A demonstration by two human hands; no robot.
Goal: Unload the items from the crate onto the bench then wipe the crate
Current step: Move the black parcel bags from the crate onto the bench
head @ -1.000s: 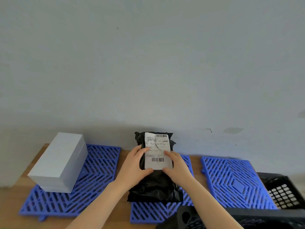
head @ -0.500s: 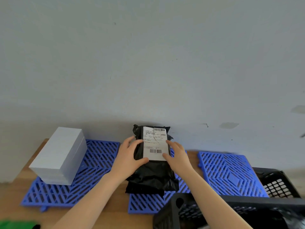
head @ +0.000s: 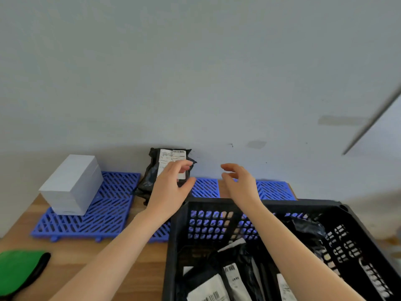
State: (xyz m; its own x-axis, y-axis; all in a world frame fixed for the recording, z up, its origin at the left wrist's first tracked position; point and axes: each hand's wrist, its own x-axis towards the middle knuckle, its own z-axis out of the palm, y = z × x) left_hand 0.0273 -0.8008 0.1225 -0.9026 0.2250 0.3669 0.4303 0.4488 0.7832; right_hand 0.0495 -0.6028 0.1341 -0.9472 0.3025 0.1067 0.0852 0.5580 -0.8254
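While the black crate (head: 303,203) at the bench's (head: 76,257) near right holds several more labelled bags (head: 208,285), one black bag (head: 152,179) lies unloaded at the back edge, its top propped against the wall (head: 195,72). The left hand (head: 171,190) hovers in front of that bag and the right hand (head: 240,183) above the crate's far rim, both with fingers loosely spread, gripping nothing. The propped bag may slump off the middle blue mat (head: 206,187) if knocked, slick plastic could slip from a hasty grab, and a forearm catching the rim might shove the crate. A white box (head: 71,185) sits on the left blue mat (head: 112,205), a green cloth (head: 17,270) at the near left corner. The bench is wood, the wall plain grey.
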